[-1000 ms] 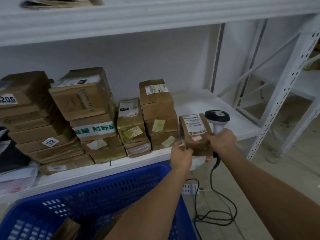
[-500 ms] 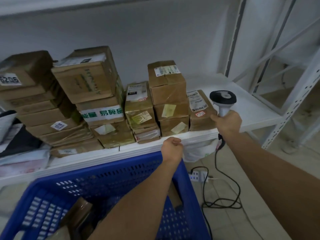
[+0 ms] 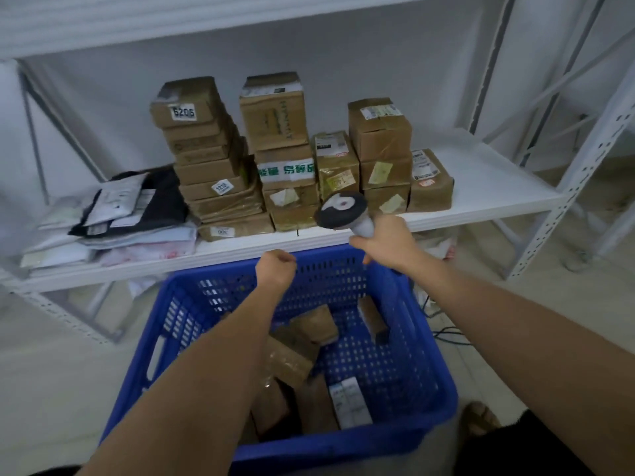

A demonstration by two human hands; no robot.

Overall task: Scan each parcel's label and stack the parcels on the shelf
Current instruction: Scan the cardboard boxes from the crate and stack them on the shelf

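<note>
Parcels [image 3: 302, 352] wait in the blue crate [image 3: 426, 355] at 6 o'clock as the left hand [image 3: 276, 269] hovers curled and empty, the right hand [image 3: 385, 242] gripping the scanner [image 3: 342, 210], whose trailing cable could snag the crate rim.

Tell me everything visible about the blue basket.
The blue basket is a rectangular crate that looks like moulded plastic, with perforated walls and a slot handle in its left side. It sits upright and open-topped on the pale floor in front of the white shelf, its far rim about level with the shelf's front edge. Several brown taped parcels and one parcel with white labels lie loose inside. Both forearms reach over it; whether the left hand touches the far rim is unclear.
</note>
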